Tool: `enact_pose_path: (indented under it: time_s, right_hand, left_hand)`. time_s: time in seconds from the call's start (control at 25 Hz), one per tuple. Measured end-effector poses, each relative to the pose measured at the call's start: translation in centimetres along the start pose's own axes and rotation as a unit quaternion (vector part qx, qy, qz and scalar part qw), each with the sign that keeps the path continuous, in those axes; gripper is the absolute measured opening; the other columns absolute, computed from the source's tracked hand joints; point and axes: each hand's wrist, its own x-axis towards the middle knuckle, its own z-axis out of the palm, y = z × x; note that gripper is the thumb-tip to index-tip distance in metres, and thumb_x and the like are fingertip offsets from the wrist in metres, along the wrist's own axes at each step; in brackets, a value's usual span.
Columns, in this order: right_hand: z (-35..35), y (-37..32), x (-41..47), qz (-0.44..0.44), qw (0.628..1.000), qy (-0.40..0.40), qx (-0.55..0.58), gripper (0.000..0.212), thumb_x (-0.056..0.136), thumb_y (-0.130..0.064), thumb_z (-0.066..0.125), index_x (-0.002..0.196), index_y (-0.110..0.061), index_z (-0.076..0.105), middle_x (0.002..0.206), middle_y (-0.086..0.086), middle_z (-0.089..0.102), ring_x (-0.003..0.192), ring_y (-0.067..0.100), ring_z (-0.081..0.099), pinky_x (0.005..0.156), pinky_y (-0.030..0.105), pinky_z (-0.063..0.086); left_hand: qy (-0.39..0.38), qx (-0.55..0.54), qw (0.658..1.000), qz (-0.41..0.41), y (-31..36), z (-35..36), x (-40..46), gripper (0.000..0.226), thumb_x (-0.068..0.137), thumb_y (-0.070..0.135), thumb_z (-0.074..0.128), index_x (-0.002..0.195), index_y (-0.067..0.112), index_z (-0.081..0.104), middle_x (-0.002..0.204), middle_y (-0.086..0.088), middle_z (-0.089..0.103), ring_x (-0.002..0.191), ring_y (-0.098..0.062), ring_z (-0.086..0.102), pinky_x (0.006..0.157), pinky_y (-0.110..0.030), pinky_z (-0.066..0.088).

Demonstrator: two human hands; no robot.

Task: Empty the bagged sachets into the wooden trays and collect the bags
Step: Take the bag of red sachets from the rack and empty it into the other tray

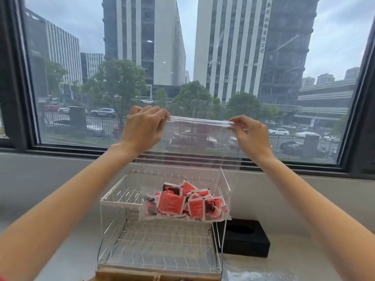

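A clear plastic zip bag [188, 159] hangs in the air in front of the window. My left hand [142, 126] pinches its top strip at the left end, and my right hand [249, 132] pinches the right end. Several red and black sachets [182, 201] lie heaped in the bottom of the bag. The bag's bottom hangs over a white wire rack [158, 246]. The top edge of a wooden tray [154, 276] shows at the bottom of the view, just in front of the rack.
A black tissue box [245, 238] stands to the right of the rack on the pale counter. Crumpled clear plastic [253, 274] lies at the bottom right. A large window with a dark frame [26, 147] runs behind the counter.
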Motion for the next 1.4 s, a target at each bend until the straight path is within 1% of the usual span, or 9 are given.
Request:
enact_pose_path:
  time_s: [0.2,0.32,0.4,0.64,0.88,1.04,1.16,1.28,1.4]
  right_hand:
    - [-2.4,0.4,-7.5,0.052,0.994,-0.074,0.067,0.018,0.084,-0.009,0.059,0.088,-0.024,0.069,0.076,-0.016,0.069,0.082,0.011,0.067,0.078,0.018,0.049]
    - [-3.5,1.1,-13.7,0.080,0.983,-0.137,0.095,0.032,0.083,-0.009,0.061,0.077,-0.040,0.063,0.066,-0.027,0.069,0.074,0.002,0.067,0.072,0.012,0.050]
    - [-3.2,2.2,-16.5,0.106,0.975,-0.175,0.086,0.032,0.084,-0.009,0.060,0.075,-0.039,0.064,0.066,-0.024,0.070,0.074,0.002,0.068,0.068,0.009,0.050]
    - [-1.5,3.9,-20.6,0.149,0.959,-0.242,0.014,0.015,0.084,-0.012,0.062,0.084,-0.025,0.070,0.080,-0.001,0.073,0.069,0.010,0.066,0.065,0.016,0.049]
    - [-0.8,2.2,-19.8,0.019,0.895,-0.396,-0.205,0.041,0.086,-0.041,0.054,0.125,-0.031,0.050,0.124,-0.010,0.061,0.117,0.012,0.053,0.108,0.033,0.025]
    - [1.2,0.2,-18.9,0.034,0.904,-0.410,-0.118,0.028,0.087,-0.035,0.055,0.114,-0.031,0.061,0.112,-0.010,0.068,0.108,0.011,0.060,0.092,0.032,0.046]
    - [1.6,1.1,-19.1,0.074,0.916,-0.387,-0.082,0.016,0.085,-0.027,0.058,0.095,-0.027,0.070,0.088,-0.007,0.073,0.093,0.014,0.066,0.085,0.036,0.052]
    - [1.5,2.5,-19.4,0.107,0.922,-0.370,-0.033,0.011,0.083,-0.022,0.060,0.085,-0.027,0.070,0.075,-0.007,0.072,0.078,0.011,0.068,0.082,0.039,0.054]
    - [0.9,2.7,-19.5,0.117,0.907,-0.406,0.006,0.007,0.083,-0.023,0.062,0.081,-0.025,0.069,0.076,-0.006,0.073,0.070,0.002,0.067,0.077,0.027,0.053]
  left_hand:
    - [-0.119,-0.125,0.985,0.009,2.0,-2.3,-6.3,0.012,0.083,0.014,0.056,0.091,0.011,0.065,0.074,-0.006,0.070,0.060,-0.020,0.060,0.068,-0.034,0.046]
    - [-0.178,-0.169,0.969,-0.020,3.7,-3.6,-11.2,0.028,0.079,0.038,0.048,0.088,0.018,0.066,0.067,-0.002,0.069,0.061,-0.018,0.060,0.061,-0.022,0.040]
    - [-0.229,-0.190,0.953,-0.055,4.5,-3.3,-13.7,0.032,0.077,0.043,0.047,0.088,0.020,0.067,0.072,-0.002,0.070,0.064,-0.017,0.062,0.061,-0.027,0.045]
    - [-0.311,-0.210,0.920,-0.111,5.7,-0.9,-19.3,0.033,0.078,0.038,0.044,0.096,0.020,0.065,0.089,-0.002,0.072,0.081,-0.024,0.066,0.073,-0.043,0.053]
    - [-0.315,-0.241,0.911,-0.112,6.2,-0.4,-20.1,0.041,0.076,0.052,0.036,0.095,0.028,0.063,0.086,-0.001,0.072,0.081,-0.019,0.064,0.076,-0.040,0.052]
    - [-0.316,-0.280,0.902,-0.087,6.8,-0.4,-19.8,0.035,0.077,0.052,0.044,0.097,0.031,0.063,0.086,0.013,0.068,0.077,-0.004,0.058,0.076,-0.026,0.048]
    - [-0.295,-0.358,0.859,-0.218,7.2,-0.6,-21.4,0.038,0.066,0.057,0.053,0.103,0.048,0.048,0.088,0.029,0.062,0.086,0.008,0.056,0.076,-0.006,0.041]
    - [-0.296,-0.435,0.772,-0.356,7.2,-0.6,-24.5,0.054,0.059,0.059,0.063,0.108,0.048,0.043,0.105,0.021,0.060,0.097,0.008,0.057,0.080,-0.010,0.046]
    - [-0.321,-0.475,0.714,-0.402,8.3,-0.7,-26.7,0.021,0.079,0.033,0.064,0.098,0.034,0.059,0.095,0.009,0.070,0.088,0.003,0.064,0.075,-0.014,0.047]
